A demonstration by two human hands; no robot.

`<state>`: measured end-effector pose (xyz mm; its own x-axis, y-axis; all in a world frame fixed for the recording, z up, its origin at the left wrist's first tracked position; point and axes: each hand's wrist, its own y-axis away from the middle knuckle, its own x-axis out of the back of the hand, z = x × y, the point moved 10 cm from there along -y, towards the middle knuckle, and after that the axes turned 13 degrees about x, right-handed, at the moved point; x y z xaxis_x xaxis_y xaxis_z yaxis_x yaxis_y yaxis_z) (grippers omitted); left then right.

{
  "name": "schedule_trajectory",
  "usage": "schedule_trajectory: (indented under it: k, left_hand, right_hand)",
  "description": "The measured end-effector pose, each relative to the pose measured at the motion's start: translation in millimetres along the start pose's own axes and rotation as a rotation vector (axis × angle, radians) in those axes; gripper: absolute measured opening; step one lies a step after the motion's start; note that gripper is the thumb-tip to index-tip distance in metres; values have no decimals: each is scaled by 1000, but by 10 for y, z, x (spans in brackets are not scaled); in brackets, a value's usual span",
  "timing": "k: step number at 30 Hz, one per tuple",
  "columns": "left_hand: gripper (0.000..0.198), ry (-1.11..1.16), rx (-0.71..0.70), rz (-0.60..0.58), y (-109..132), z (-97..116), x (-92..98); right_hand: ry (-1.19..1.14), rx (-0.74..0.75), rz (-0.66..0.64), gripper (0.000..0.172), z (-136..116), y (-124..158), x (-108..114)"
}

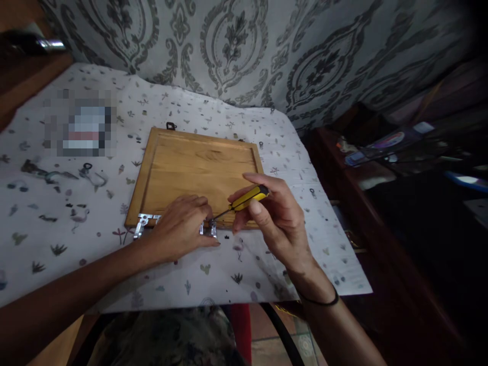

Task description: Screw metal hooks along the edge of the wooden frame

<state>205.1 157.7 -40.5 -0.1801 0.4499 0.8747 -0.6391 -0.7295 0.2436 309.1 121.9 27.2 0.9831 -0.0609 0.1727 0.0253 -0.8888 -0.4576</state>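
Note:
A wooden panel (202,165) with a raised frame lies flat on the cloth-covered table. My right hand (280,218) grips a yellow and black screwdriver (246,199) by its handle. The thin shaft slopes down to the left, its tip at a shiny metal hinge (213,230) on the panel's near edge. My left hand (183,223) is closed over this hinge, fingers on the panel and thumb on the near side, hiding part of the metal. Left of that hand, a second metal hinge (142,222) sits at the panel's near left corner.
A white patterned cloth (183,279) covers the table. A pixelated object (86,129) lies at the back left. Behind hangs a patterned curtain (236,46). On the right, a bottle (389,145) lies on a dark reddish wooden surface (328,147).

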Motion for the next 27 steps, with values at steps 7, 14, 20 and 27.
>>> schedule_trajectory:
  k: [7,14,20,27]
  left_hand:
    - [33,33,-20,36,5,7,27]
    - [39,36,-32,40,-5,4,21]
    - [39,37,-16,33,-1,-13,14]
    - [37,24,-19,31,0,18,34]
  right_hand:
    - [72,54,162,33,-59,-38,112]
    - [48,39,92,28,-63,-81,116]
    - [60,33,193,34,-56,-85,175]
    - [38,36,50,27,-106,-106,113]
